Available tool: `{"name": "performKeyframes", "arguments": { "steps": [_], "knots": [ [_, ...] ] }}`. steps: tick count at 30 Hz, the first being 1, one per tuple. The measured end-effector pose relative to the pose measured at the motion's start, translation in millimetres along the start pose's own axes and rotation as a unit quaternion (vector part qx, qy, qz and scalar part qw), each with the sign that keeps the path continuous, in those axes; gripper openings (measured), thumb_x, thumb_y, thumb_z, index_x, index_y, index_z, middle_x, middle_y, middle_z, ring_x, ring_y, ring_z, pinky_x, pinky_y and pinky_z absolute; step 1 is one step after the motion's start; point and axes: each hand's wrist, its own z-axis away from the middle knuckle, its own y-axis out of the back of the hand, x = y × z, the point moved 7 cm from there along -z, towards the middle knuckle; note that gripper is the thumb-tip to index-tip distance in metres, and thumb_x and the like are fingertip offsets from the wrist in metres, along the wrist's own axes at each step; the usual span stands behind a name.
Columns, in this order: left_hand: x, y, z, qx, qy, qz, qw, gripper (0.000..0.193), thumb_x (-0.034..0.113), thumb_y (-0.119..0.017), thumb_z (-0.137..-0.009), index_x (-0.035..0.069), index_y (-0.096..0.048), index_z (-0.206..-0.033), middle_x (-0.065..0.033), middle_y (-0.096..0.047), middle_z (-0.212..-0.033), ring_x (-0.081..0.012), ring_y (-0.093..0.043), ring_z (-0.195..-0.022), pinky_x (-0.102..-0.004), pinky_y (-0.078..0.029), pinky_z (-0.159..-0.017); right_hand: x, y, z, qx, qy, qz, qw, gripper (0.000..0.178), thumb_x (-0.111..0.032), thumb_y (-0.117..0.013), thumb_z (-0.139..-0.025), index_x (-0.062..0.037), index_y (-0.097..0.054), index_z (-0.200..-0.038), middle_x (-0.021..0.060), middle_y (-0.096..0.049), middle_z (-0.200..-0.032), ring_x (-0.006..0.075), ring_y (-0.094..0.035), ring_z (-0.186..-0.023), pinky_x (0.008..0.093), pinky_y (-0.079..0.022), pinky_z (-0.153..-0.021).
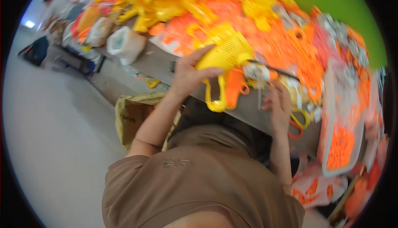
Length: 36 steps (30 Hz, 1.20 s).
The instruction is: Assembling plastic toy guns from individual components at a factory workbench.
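My left hand (191, 71) is closed around the back of a yellow plastic toy gun (226, 53), thumb along its near side. The gun has a slotted body and a looped yellow handle (215, 99) hanging toward me. Against that handle lies an orange plastic part (235, 87) with a small ring. Just right of the gun's front is a small white and clear piece (256, 72), with a thin dark rod (275, 69) beside it. My right hand (278, 103) is near this piece, fingers loosely bent and apart, with nothing visible in them.
Heaps of yellow parts (166, 0) and orange parts (265, 37) cover the grey table's far side. Scissors (299, 124) lie at right, near a clear bin (327, 145) of orange pieces. A yellowish bag (124, 122) stands below the table edge; a white container (125, 45) sits left.
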Motion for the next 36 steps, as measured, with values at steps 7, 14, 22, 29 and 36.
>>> {"name": "performKeyframes", "arguments": {
  "steps": [7, 14, 22, 29, 36],
  "knots": [
    [-22, -41, -8, -0.112, -0.09, -0.199, 0.969, 0.063, 0.01, -0.081, -0.063, 0.0, -0.056, -0.12, -0.0121, -0.058, -0.113, -0.0176, -0.055, -0.105, -0.0295, -0.044, -0.09, 25, -11, 2, 0.001, -0.069, -0.044, 0.997, 0.038, -0.01, -0.046, -0.092, 0.0031, -0.039, -0.128, 0.0166, -0.052, -0.113, 0.0114, -0.055, -0.069, 0.0209, -0.049, -0.051],
    [-16, -69, -13, -0.13, -0.156, -0.27, 0.941, 0.062, 0.026, -0.082, -0.06, 0.002, -0.061, -0.113, -0.014, -0.062, -0.107, -0.027, -0.055, -0.103, -0.035, -0.044, -0.09, 25, -6, -3, 0.015, -0.08, -0.056, 0.995, 0.041, -0.008, -0.044, -0.091, 0.0034, -0.036, -0.13, 0.0211, -0.048, -0.118, 0.0137, -0.056, -0.068, 0.0228, -0.05, -0.051],
    [-19, -78, -14, -0.153, -0.161, -0.299, 0.928, 0.061, 0.026, -0.082, -0.06, 0.003, -0.061, -0.112, -0.0143, -0.062, -0.107, -0.0279, -0.054, -0.103, -0.0354, -0.043, -0.09, 31, -7, -6, -0.002, -0.111, -0.101, 0.989, 0.043, -0.007, -0.045, -0.09, 0.003, -0.036, -0.13, 0.0225, -0.049, -0.117, 0.0118, -0.055, -0.063, 0.0233, -0.049, -0.049],
    [-19, -79, -19, -0.162, -0.136, -0.307, 0.928, 0.062, 0.026, -0.083, -0.058, 0.003, -0.061, -0.111, -0.0137, -0.062, -0.103, -0.0271, -0.056, -0.099, -0.0355, -0.045, -0.086, 29, -8, -7, -0.012, -0.116, -0.113, 0.987, 0.044, -0.007, -0.046, -0.089, 0.0042, -0.035, -0.13, 0.0217, -0.05, -0.114, 0.0112, -0.054, -0.06, 0.0237, -0.049, -0.048],
    [-22, -78, -20, -0.159, -0.142, -0.292, 0.932, 0.063, 0.026, -0.083, -0.057, 0.002, -0.061, -0.111, -0.0149, -0.061, -0.103, -0.0278, -0.057, -0.096, -0.0354, -0.046, -0.085, 29, -11, -8, -0.014, -0.136, -0.129, 0.982, 0.045, -0.007, -0.049, -0.089, 0.0041, -0.036, -0.13, 0.0195, -0.052, -0.11, 0.011, -0.054, -0.058, 0.0237, -0.048, -0.048]
  ]
}}
